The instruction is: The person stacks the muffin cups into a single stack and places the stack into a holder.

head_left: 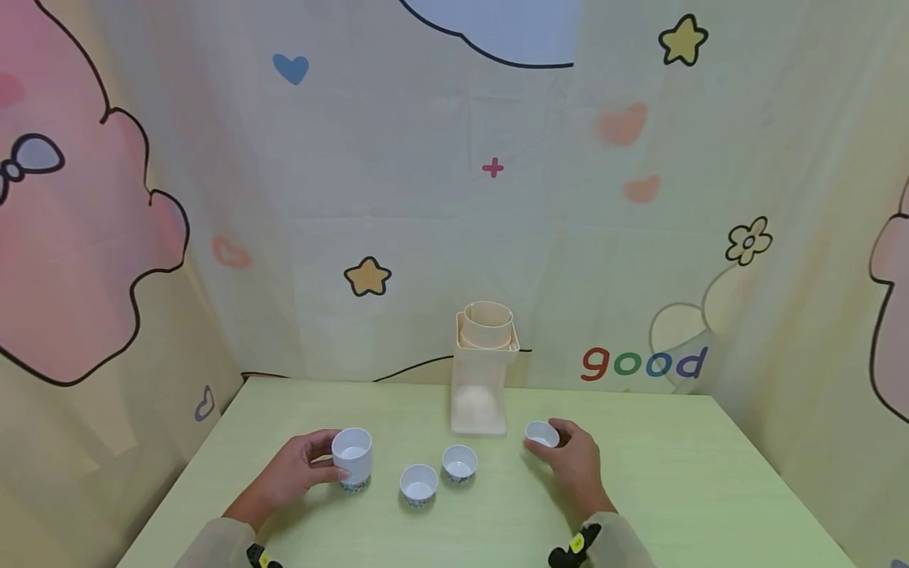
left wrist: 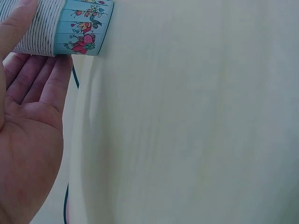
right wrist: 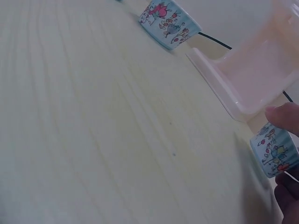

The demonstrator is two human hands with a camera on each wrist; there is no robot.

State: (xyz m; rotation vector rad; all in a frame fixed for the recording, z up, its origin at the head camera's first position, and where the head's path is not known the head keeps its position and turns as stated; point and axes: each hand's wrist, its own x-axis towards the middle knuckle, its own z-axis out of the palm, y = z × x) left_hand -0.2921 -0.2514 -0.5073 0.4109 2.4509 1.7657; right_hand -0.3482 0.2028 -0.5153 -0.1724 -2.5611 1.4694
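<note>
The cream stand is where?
In the head view, the stand is near the middle, toward the back of the table, left of the cup in the right hand.

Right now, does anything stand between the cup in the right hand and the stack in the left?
Yes: two other cups stand on the table between the cup in the right hand and the stack in the left hand. The cream holder stands farther back, off that line.

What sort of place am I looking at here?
Likely a curtained-off booth for tabletop work: cartoon-printed curtains hang behind and beside a pale green table bearing a cream stand and small patterned cups.
</note>
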